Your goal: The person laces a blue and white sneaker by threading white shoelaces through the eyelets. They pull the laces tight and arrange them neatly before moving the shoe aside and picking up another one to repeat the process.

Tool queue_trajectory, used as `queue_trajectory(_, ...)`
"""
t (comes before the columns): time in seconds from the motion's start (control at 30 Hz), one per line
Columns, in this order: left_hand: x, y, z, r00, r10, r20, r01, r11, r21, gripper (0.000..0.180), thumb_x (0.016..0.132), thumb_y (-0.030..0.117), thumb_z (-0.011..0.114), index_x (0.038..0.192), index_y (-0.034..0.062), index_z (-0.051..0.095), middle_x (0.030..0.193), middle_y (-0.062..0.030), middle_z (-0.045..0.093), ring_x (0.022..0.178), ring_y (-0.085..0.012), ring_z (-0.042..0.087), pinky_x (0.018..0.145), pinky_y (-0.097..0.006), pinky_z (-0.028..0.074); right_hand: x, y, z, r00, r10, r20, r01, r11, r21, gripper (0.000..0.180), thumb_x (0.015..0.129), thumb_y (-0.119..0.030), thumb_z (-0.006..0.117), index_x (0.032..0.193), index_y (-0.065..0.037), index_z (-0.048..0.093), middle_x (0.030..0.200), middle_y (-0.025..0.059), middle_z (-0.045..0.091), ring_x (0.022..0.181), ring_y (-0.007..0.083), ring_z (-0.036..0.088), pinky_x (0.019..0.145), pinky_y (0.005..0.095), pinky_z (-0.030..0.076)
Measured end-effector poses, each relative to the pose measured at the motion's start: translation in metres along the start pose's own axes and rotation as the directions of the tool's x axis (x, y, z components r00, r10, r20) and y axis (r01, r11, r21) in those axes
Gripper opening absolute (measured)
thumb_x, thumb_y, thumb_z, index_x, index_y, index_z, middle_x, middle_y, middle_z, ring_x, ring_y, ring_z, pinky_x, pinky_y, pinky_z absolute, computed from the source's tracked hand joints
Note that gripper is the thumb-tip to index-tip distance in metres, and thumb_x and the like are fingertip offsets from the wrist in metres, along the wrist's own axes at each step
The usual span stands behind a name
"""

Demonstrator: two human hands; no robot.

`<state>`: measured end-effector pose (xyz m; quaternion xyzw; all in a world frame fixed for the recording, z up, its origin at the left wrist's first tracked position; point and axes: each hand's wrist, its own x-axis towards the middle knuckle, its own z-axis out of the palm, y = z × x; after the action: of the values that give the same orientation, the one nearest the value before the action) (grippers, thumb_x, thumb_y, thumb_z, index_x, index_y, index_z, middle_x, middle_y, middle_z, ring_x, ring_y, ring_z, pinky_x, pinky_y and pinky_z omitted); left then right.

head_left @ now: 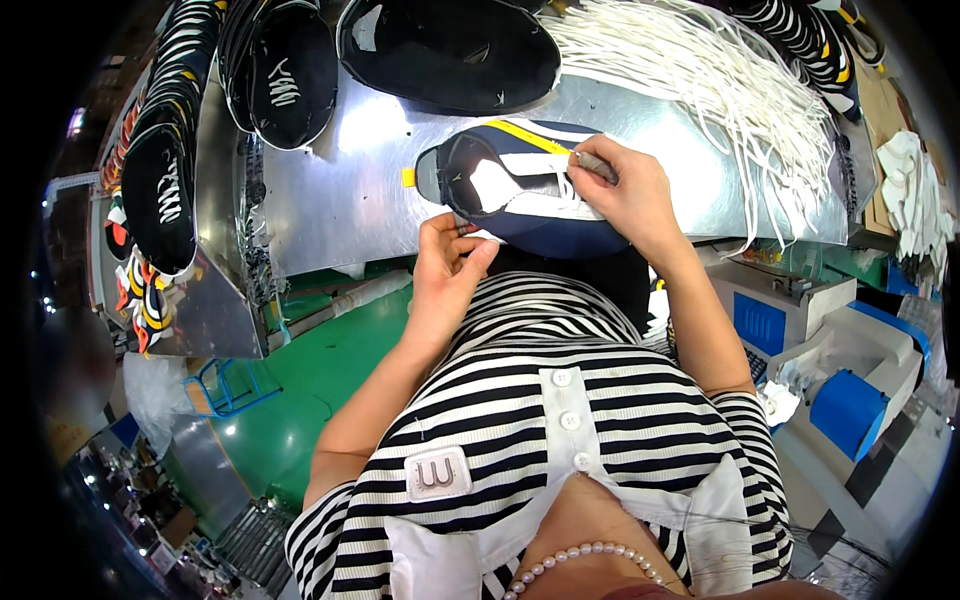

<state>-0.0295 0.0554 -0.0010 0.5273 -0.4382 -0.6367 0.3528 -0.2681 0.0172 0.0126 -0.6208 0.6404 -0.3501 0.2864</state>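
Observation:
A navy shoe upper with a yellow stripe and white trim lies on its side of the metal bench nearest me, its heel to the left. My left hand grips its lower edge by the heel collar, thumb and fingers bent against it. At the lacing area, my right hand is closed in a pinch over a white shoelace; its fingertips partly hide what they hold. A grey wrap covers one finger of that hand. A white patch shows inside the shoe's opening.
Loose white laces spread over the bench's right back. A large black shoe piece and nested black shoes stand behind and to the left. A blue-and-grey machine is at right, a blue-framed stool at lower left.

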Motion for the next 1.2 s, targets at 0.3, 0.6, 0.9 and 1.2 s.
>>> queue_trajectory(0.3,0.006,0.003,0.000,0.999,-0.023,0.023,0.027,0.983,-0.181,0.057,0.090,0.008,0.070,0.131,-0.0047,0.032,0.122,-0.0172,0.051,0.110,-0.0213,0.055,0.099,-0.032,0.044,-0.002,0.016,-0.018,0.956,0.153,0.249,-0.244,0.887,0.393,0.010,0.085,-0.011,0.067,0.089,-0.003,0.065,0.076,-0.0053,0.057,0.068,0.0019,0.047,0.061,0.0179,0.036)
queue_trajectory(0.6,0.024,-0.002,-0.002,0.937,-0.076,0.341,0.308,0.641,-0.703,0.047,0.093,0.028,0.068,0.127,-0.0019,0.055,0.116,-0.0075,0.062,0.109,-0.0184,0.057,0.100,-0.035,0.044,0.008,0.007,-0.013,0.957,0.237,0.165,-0.287,0.707,0.646,0.017,0.096,-0.015,0.062,0.106,-0.001,0.061,0.076,-0.0053,0.054,0.062,-0.0007,0.040,0.054,0.0164,0.028)
queue_trajectory(0.9,0.006,0.131,-0.031,0.874,0.402,-0.273,-0.424,0.905,-0.024,0.035,0.088,0.007,0.065,0.120,-0.0060,0.058,0.105,-0.0091,0.067,0.094,-0.0172,0.065,0.085,-0.026,0.050,0.002,-0.009,-0.003,0.948,0.224,0.228,-0.317,0.568,0.760,0.016,0.098,-0.018,0.060,0.105,-0.004,0.059,0.066,-0.0053,0.047,0.050,0.0011,0.030,0.047,0.0179,0.021)
queue_trajectory(1.2,0.224,0.143,-0.185,0.461,0.872,0.161,-0.201,-0.075,0.977,0.044,0.086,0.022,0.064,0.122,-0.0028,0.054,0.105,-0.0236,0.063,0.093,-0.0414,0.064,0.082,-0.048,0.052,0.008,0.002,-0.008,0.926,0.331,0.181,-0.359,0.627,0.692,0.013,0.096,-0.013,0.062,0.106,-0.005,0.062,0.072,-0.0058,0.053,0.059,0.0008,0.042,0.052,0.0160,0.028)
